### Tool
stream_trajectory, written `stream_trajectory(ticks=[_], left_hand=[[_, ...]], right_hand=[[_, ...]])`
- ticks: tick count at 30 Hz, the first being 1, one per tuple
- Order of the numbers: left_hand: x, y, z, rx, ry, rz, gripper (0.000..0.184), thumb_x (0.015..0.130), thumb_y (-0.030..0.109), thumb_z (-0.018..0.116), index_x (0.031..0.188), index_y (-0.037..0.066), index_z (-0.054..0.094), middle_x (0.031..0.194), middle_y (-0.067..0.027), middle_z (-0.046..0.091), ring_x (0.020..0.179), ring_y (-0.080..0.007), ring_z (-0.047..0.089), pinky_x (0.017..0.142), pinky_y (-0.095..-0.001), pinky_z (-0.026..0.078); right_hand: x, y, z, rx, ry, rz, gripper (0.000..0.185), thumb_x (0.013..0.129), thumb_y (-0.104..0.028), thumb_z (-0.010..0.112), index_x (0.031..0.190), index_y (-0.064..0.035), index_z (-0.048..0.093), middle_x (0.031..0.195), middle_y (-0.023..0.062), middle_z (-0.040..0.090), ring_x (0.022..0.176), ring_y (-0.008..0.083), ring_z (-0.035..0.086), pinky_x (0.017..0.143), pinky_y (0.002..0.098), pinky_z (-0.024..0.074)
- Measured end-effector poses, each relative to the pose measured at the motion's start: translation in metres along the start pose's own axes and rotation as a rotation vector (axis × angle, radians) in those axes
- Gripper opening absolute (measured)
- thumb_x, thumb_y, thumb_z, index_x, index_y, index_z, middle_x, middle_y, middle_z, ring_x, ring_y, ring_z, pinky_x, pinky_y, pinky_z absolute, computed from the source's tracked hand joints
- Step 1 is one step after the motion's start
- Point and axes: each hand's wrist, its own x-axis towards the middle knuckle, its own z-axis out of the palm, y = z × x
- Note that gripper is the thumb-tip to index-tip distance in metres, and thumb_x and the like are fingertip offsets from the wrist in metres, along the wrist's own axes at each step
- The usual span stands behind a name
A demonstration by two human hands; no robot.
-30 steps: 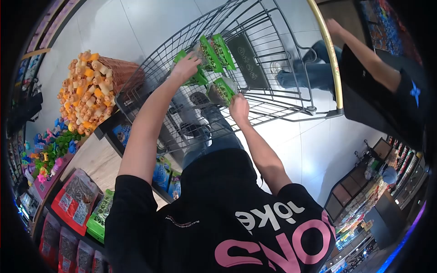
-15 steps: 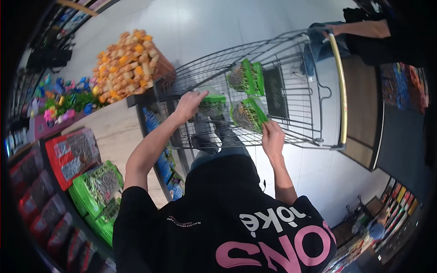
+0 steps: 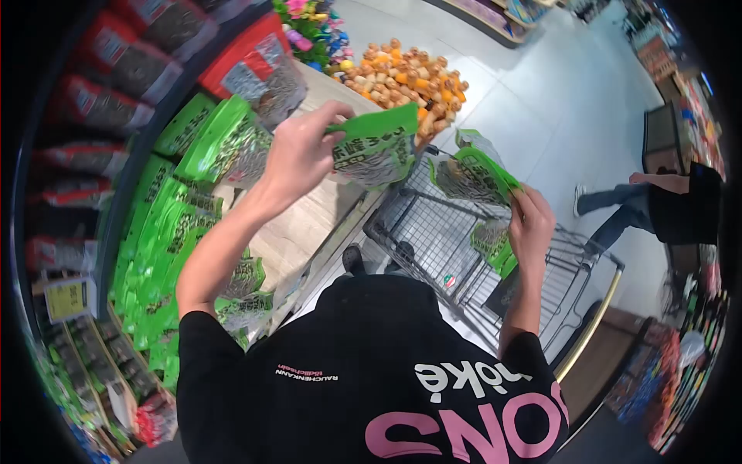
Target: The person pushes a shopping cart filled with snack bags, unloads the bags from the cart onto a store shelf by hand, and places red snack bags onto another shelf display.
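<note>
Pale shop floor [image 3: 533,100] stretches out past both hands, as I watch from afar through the head camera. I see the left hand [image 3: 300,151] pinching a green bag [image 3: 379,147] at its side edge, thumb and fingers pressed together on it, the bag jutting toward the other hand. My right hand [image 3: 532,224] pinches the corner of a second green bag [image 3: 475,176], which reaches forward and left of those fingertips; whether the green edge behind it is another bag, I can't tell. Near the right fingers, below them, a third green bag [image 3: 488,241] lies in the wire cart [image 3: 421,209]. Below the left fingers I make out a wooden top [image 3: 301,213]; to their left, stacked green bags [image 3: 154,240]; just beyond them, a red bag [image 3: 261,68]. Farther ahead sits a heap of orange-and-cream toys [image 3: 410,85]. Well right of the right fingers, another person [image 3: 680,205] stands.
</note>
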Motion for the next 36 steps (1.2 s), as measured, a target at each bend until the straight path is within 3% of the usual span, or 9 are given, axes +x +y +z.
stream_trajectory(ticks=[4,12,15,19,25,26,29,32,36], left_hand=[[-0.030,-0.032,-0.045,0.098,0.111,-0.095,0.031,0.073,-0.008,0.064,0.101,0.004,0.060,0.079,-0.0195,0.067,0.078,-0.0394,0.066,0.066,-0.0440,0.049],[-0.103,-0.072,-0.093,0.127,0.119,-0.376,0.036,0.072,-0.011,0.065,0.104,0.002,0.061,0.085,-0.0203,0.069,0.083,-0.0365,0.068,0.071,-0.0397,0.051],[-0.118,-0.073,-0.101,0.203,0.167,-0.352,0.037,0.071,-0.012,0.064,0.105,0.002,0.061,0.087,-0.0210,0.069,0.086,-0.0367,0.068,0.072,-0.0404,0.052],[-0.132,-0.074,-0.107,0.177,0.171,-0.393,0.036,0.071,-0.013,0.064,0.103,0.002,0.062,0.086,-0.0215,0.068,0.086,-0.0335,0.070,0.072,-0.0407,0.054],[-0.153,-0.105,-0.097,0.130,0.225,-0.388,0.030,0.073,-0.014,0.061,0.100,0.000,0.062,0.089,-0.0194,0.070,0.092,-0.0323,0.070,0.076,-0.0388,0.056],[-0.155,-0.112,-0.098,0.064,0.241,-0.409,0.032,0.071,-0.012,0.061,0.100,0.001,0.062,0.090,-0.0237,0.069,0.091,-0.0396,0.068,0.076,-0.0435,0.055],[-0.155,-0.100,-0.105,0.137,0.180,-0.450,0.038,0.075,-0.005,0.068,0.110,0.003,0.058,0.097,-0.0188,0.069,0.096,-0.0365,0.067,0.084,-0.0409,0.053],[-0.158,-0.092,-0.105,0.185,0.195,-0.314,0.045,0.074,0.003,0.073,0.114,0.006,0.054,0.113,-0.0189,0.064,0.106,-0.0376,0.061,0.090,-0.0413,0.049],[-0.161,-0.086,-0.100,0.311,0.085,-0.221,0.043,0.075,0.010,0.075,0.112,0.007,0.053,0.132,-0.0187,0.051,0.121,-0.0378,0.050,0.098,-0.0444,0.043]], right_hand=[[0.074,-0.032,0.041,0.063,-0.014,-0.263,0.017,0.072,0.004,0.064,0.087,-0.0023,0.069,0.094,0.0091,0.070,0.077,0.0287,0.063,0.069,0.0370,0.0494],[0.175,-0.119,0.154,0.139,-0.386,-0.705,0.026,0.067,0.008,0.060,0.086,-0.0067,0.072,0.094,0.0050,0.071,0.085,0.0245,0.063,0.085,0.0356,0.0448],[0.189,-0.148,0.193,0.199,-0.321,-0.825,0.023,0.066,0.004,0.061,0.081,-0.0094,0.071,0.085,0.0003,0.069,0.085,0.0217,0.065,0.084,0.0376,0.0423],[0.206,-0.170,0.239,0.152,-0.399,-0.917,0.019,0.072,0.001,0.063,0.085,-0.0101,0.073,0.096,-0.0017,0.071,0.098,0.0193,0.062,0.093,0.0393,0.0394],[0.228,-0.191,0.272,0.135,-0.473,-0.892,0.013,0.075,-0.003,0.067,0.084,-0.0101,0.074,0.094,0.0024,0.070,0.102,0.0216,0.060,0.094,0.0392,0.0389],[0.232,-0.191,0.275,0.132,-0.489,-0.882,0.013,0.076,-0.003,0.067,0.084,-0.0100,0.075,0.093,0.0027,0.070,0.101,0.0217,0.060,0.094,0.0392,0.0390],[0.236,-0.195,0.275,0.140,-0.505,-0.862,0.015,0.075,-0.002,0.068,0.087,-0.0095,0.074,0.095,0.0022,0.069,0.102,0.0219,0.060,0.093,0.0382,0.0396],[0.234,-0.188,0.275,0.196,-0.512,-0.850,0.020,0.074,-0.003,0.070,0.093,-0.0093,0.073,0.107,0.0045,0.067,0.112,0.0227,0.056,0.098,0.0404,0.0366],[0.233,-0.181,0.254,0.106,-0.559,-0.817,0.035,0.071,-0.009,0.075,0.105,-0.0126,0.071,0.139,0.0123,0.048,0.137,0.0290,0.035,0.106,0.0518,0.0244]])
